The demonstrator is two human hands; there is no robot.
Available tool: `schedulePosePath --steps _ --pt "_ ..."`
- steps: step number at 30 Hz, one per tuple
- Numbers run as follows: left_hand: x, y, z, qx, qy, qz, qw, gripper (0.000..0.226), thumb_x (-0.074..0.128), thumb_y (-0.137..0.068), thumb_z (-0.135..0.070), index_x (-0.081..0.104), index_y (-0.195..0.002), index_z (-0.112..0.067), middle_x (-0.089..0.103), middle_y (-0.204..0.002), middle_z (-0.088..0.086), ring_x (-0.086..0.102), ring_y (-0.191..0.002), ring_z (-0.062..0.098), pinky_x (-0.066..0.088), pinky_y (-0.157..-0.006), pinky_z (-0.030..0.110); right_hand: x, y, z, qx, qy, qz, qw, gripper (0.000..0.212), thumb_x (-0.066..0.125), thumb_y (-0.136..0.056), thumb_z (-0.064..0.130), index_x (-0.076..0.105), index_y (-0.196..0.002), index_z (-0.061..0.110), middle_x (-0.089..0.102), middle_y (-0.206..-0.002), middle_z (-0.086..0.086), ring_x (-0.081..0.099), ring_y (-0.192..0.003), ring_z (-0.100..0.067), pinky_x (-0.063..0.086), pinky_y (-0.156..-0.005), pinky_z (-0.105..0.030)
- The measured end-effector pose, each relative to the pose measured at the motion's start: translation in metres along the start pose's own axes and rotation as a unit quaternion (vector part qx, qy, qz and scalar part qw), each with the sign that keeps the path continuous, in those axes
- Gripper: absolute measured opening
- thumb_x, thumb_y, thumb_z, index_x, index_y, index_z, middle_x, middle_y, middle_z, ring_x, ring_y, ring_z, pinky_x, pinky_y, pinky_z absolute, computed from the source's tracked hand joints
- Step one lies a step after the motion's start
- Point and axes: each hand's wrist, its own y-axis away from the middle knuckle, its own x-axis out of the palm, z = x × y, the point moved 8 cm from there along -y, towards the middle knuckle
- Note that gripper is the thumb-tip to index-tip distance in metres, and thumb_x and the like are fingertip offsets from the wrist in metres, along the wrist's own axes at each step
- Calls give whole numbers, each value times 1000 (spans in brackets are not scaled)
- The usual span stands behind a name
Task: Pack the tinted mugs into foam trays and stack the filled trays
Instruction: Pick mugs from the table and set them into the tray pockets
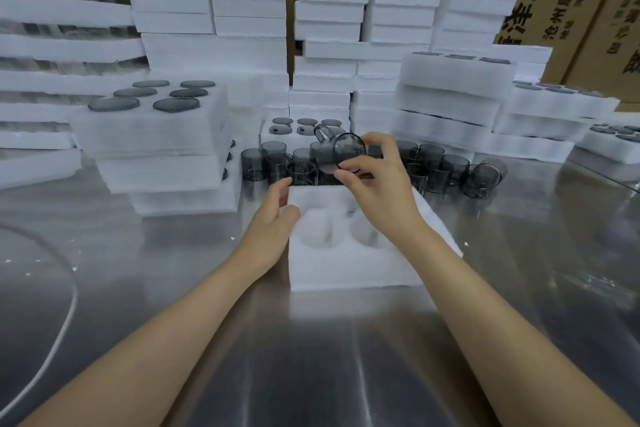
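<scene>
**Fresh tray, first mug on its way**

Several filled trays [152,121] already sit stacked on the steel counter [311,357], while a cluster of loose tinted mugs [436,166] waits behind the empty foam tray [346,267], whose visible pockets hold nothing, so much remains. The right hand [377,191] pinches a smoky mug [341,152] by its rim, fingers [349,177] closed on the glass, just above the tray's far edge. The mug lies tipped on its side (mouth facing the camera), long axis roughly horizontal. The left hand [273,218] steadies the tray's left edge, fingers loosely curled against the foam.
</scene>
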Motion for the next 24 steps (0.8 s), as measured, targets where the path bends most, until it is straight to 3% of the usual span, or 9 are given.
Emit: schedulePosePath --steps 3,6,9,11,13,15,17,20,24 --pt "0 1 -2 1 -1 3 1000 50 46 -99 -12 32 -145 -25 48 -121 -25 49 -118 -1 40 -103 27 10 -3 -14 25 -49 42 998 8 60 -92 5 67 -96 3 38 -136 -10 56 -98 -6 37 -83 -1" --pt "0 2 -3 4 -9 13 1000 54 45 -99 -14 28 -147 -30 44 -120 -31 47 -111 -15 39 -102 26 14 -4 -26 76 -142 67 985 11 53 -95 3 62 -94 8 33 -142 -5 49 -107 14 46 -94 -16" --pt "-1 2 0 -1 -8 18 1000 54 46 -98 -15 30 -146 -33 46 -125 -27 46 -124 -1 36 -110 33 11 -4 -34 154 -257 40 953 18 64 -92 21 70 -75 17 41 -142 -1 47 -127 -7 42 -106 -43" --pt "-1 1 1 -2 -4 18 1000 53 48 -97 -17 31 -145 -33 46 -125 -29 45 -126 0 34 -113 35 5 -3 -36 179 -279 12 944 27 69 -85 38 70 -62 23 53 -134 -3 52 -124 -16 42 -105 -44" --pt "-1 1 1 -3 -2 17 1000 55 50 -92 -24 33 -144 -32 47 -124 -31 44 -120 -10 34 -112 32 2 -3 -32 162 -255 5 953 28 69 -87 30 70 -61 19 64 -116 -3 59 -107 -10 46 -98 -37" --pt "0 1 1 -8 -6 19 1000 63 47 -82 -33 35 -143 -33 48 -126 -28 43 -113 -20 36 -108 29 1 -4 -24 117 -206 13 971 25 67 -90 18 71 -66 11 67 -94 5 60 -92 -5 46 -88 -27" --pt "0 1 0 -8 -10 23 1000 61 45 -83 -31 35 -143 -33 47 -128 -26 44 -107 -24 38 -104 28 3 -4 -14 74 -142 21 987 24 64 -91 13 74 -72 4 64 -88 10 58 -85 -3 42 -81 -20" --pt "1 3 -1 1 -19 28 999 51 44 -94 -20 35 -143 -33 47 -122 -34 44 -100 -30 37 -99 26 10 -2 -8 58 -106 49 991 30 54 -97 15 74 -86 -4 60 -100 12 56 -91 -2 42 -85 -19" --pt "1 3 -4 1 -27 29 999 55 43 -81 -35 40 -136 -39 46 -115 -40 44 -98 -31 37 -94 19 26 2 1 4 -47 141 989 37 50 -96 7 54 -132 1 49 -136 -3 43 -120 -7 31 -108 -21"
